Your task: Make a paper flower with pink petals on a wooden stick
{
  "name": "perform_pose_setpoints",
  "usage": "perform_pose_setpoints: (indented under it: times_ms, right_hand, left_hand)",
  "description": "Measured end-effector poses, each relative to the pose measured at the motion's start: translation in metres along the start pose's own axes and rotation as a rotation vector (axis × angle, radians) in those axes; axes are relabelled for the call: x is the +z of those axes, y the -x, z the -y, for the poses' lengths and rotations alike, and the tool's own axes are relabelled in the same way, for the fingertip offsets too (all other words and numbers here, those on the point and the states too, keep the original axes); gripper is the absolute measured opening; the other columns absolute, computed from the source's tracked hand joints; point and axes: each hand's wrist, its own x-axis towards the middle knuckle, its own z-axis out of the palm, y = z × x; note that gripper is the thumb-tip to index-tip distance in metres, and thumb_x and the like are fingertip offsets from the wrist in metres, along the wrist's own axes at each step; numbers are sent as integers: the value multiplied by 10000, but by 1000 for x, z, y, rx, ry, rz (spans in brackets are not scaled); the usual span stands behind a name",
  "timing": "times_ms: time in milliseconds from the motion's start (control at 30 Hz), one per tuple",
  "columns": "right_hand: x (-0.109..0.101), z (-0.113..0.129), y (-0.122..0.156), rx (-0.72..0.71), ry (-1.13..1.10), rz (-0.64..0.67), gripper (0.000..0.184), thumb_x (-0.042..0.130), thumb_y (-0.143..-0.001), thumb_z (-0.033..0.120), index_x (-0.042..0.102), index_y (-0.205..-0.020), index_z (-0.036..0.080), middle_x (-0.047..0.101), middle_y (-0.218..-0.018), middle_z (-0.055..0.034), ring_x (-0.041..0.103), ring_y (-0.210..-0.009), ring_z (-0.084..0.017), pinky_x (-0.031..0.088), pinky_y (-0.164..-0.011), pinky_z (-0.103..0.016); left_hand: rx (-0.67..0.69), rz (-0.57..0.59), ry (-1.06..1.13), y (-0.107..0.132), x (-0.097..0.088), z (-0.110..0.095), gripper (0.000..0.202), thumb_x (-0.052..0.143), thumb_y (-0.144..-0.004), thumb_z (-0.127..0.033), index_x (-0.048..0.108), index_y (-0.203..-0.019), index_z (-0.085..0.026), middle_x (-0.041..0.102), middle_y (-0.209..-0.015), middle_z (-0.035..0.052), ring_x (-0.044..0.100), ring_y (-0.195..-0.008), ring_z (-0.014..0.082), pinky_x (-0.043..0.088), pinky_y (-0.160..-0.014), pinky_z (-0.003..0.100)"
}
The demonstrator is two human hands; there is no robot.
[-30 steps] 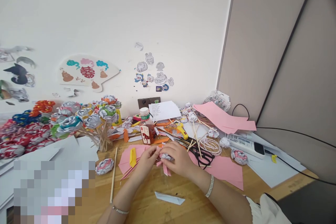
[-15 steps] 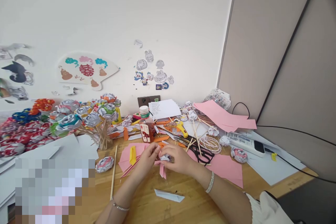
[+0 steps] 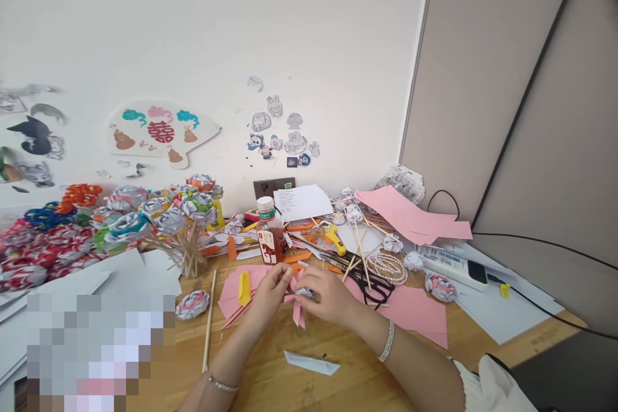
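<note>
Over the middle of the wooden table, my left hand (image 3: pixel 274 288) and my right hand (image 3: pixel 324 293) meet around a pink and white folded paper piece (image 3: pixel 299 314). My fingers pinch it from both sides and cover most of it; a pink strip hangs below them. Closer to me lies a folded white paper strip (image 3: pixel 311 362). Left of my left hand are pink paper sheets (image 3: pixel 229 290) with a folded yellow paper strip (image 3: pixel 244 288) on top. A paper rose (image 3: pixel 192 304) and a wooden stick (image 3: pixel 209 318) rest further left.
Behind my hands stand a drink bottle (image 3: pixel 269 232) and a yellow glue gun (image 3: pixel 335 238). Black scissors (image 3: pixel 374 284), a pearl string (image 3: pixel 389 266) and pink paper (image 3: pixel 410 312) lie to the right, near a power strip (image 3: pixel 454 265). Many paper flowers (image 3: pixel 128 225) crowd the left.
My right fingers have shifted slightly on the folded paper piece, and both hands still hold it in about the same place. The view has moved a little.
</note>
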Motion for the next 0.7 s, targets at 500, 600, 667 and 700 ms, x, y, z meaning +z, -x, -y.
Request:
perform_pose_setpoints:
  times_ms: [500, 600, 667, 700]
  right_hand:
    - [-7, 3, -2, -7, -39, -175, 239, 587, -805, 245, 603, -1042, 221, 611, -1057, -70, 557, -987, -195, 441, -867, -338]
    - [-11, 1, -2, 92, -15, -234, 331, 635, -769, 270, 582, -1093, 227, 574, -1063, -72, 535, -1009, -205, 437, -873, -341]
    - [-13, -1, -2, 110, 24, -182, 359, 647, -760, 264, 574, -1110, 227, 579, -1049, -68, 535, -993, -207, 440, -866, -344]
    - [-13, -2, -2, 99, 39, -148, 357, 643, -764, 253, 573, -1113, 226, 585, -1050, -67, 536, -989, -207, 440, -866, -346]
  left_hand:
    - [-82, -20, 154, 3, -4, -13, 369, 635, -649, -557, 543, -690, -202, 555, -667, -36, 566, -691, 156, 519, -686, 300]
    - [-78, -49, 195, 4, -5, -18, 365, 676, -624, -536, 586, -715, -195, 604, -708, -19, 595, -749, 171, 523, -753, 320]
    - [-82, -48, 216, 5, -6, -19, 352, 696, -618, -510, 606, -729, -189, 630, -735, -2, 608, -779, 185, 521, -780, 333]
    - [-88, -33, 244, 5, -6, -19, 346, 697, -622, -503, 614, -728, -184, 642, -742, 9, 614, -784, 192, 518, -787, 337]
